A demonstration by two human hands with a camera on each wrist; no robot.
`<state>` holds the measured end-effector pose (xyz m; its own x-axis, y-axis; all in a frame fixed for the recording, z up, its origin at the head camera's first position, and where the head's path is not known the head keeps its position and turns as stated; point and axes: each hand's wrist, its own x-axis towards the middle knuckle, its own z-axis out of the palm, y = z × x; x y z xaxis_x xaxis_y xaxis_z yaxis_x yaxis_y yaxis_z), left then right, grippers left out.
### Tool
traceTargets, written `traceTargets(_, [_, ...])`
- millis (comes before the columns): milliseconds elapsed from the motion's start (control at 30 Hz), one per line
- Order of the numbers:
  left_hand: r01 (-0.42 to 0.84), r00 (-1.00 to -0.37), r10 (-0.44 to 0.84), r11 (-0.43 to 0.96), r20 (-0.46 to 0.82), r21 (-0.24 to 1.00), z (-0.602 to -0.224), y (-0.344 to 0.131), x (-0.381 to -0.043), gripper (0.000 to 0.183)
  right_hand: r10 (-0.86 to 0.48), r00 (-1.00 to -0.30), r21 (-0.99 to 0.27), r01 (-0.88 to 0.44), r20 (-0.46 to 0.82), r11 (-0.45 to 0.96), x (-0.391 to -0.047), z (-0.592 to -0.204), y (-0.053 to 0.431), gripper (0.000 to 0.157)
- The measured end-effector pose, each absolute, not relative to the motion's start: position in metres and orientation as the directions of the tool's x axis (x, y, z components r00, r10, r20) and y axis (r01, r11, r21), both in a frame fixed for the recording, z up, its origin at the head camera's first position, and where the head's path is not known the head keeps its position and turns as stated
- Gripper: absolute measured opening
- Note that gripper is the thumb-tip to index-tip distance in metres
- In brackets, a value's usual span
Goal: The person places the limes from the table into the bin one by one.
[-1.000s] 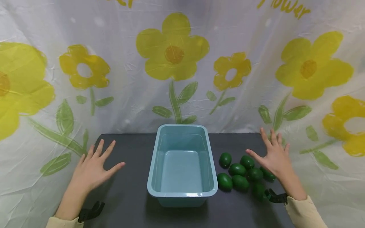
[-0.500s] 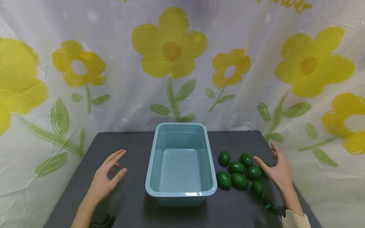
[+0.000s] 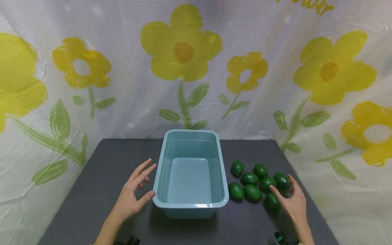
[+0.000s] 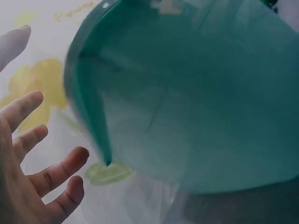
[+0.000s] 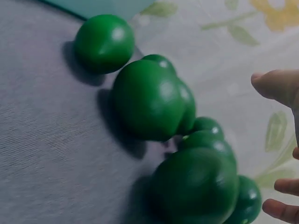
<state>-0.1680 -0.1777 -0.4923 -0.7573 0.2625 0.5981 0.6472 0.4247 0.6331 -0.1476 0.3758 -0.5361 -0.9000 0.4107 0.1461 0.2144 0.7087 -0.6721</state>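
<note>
A pale blue plastic basin (image 3: 190, 205) stands mid-table with nothing inside. My left hand (image 3: 130, 199) hovers just left of its rim, fingers spread, thumb close to the wall. In the left wrist view the basin's side (image 4: 187, 102) fills most of the picture beside the spread fingers (image 4: 58, 172). Several glossy dark green oval fruits lie right of the basin. My right hand (image 3: 293, 204) reaches over the rightmost fruit (image 3: 282, 181), thumb and fingers apart on either side of it. Another green fruit (image 3: 272, 203) lies by the thumb. The right wrist view shows the right thumb (image 5: 275, 86) apart from the fruits.
The dark grey tabletop (image 3: 125, 153) runs back to a white curtain (image 3: 128, 112) printed with yellow flowers. One fruit (image 3: 236, 192) lies right beside the basin's right wall. A black wrist strap (image 3: 283, 238) shows at the right wrist.
My left hand has moved right, toward the basin, its fingers less spread. My right hand has come down and nearer over the right-hand fruits. The basin and fruits keep their places on the table.
</note>
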Motion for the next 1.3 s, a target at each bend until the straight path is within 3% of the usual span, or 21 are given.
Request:
traceTargets(367, [0.588, -0.804, 0.233, 0.454, 0.547, 0.670, -0.508, -0.152, -0.165, 0.070, 0.462, -0.879, -0.681, 0.265, 0.120, 0.682, -0.144, -0.563, 0.366, 0.093])
traceTargets(767, [0.583, -0.807, 0.181, 0.397, 0.562, 0.709, -0.520, -0.141, -0.165, 0.050, 0.482, -0.865, -0.648, 0.286, 0.143, 0.706, -0.145, -0.585, 0.356, 0.083])
traceTargets(1100, [0.575, -0.814, 0.163, 0.364, 0.557, 0.733, -0.525, -0.139, -0.163, 0.050, 0.593, -0.796, -0.640, 0.394, 0.120, 0.659, -0.127, -0.592, 0.343, 0.090])
traceTargets(1300, [0.586, -0.806, 0.168, 0.354, 0.567, 0.729, -0.524, -0.139, -0.165, 0.050, 0.615, -0.772, -0.633, 0.398, 0.159, 0.664, -0.121, -0.598, 0.339, 0.077])
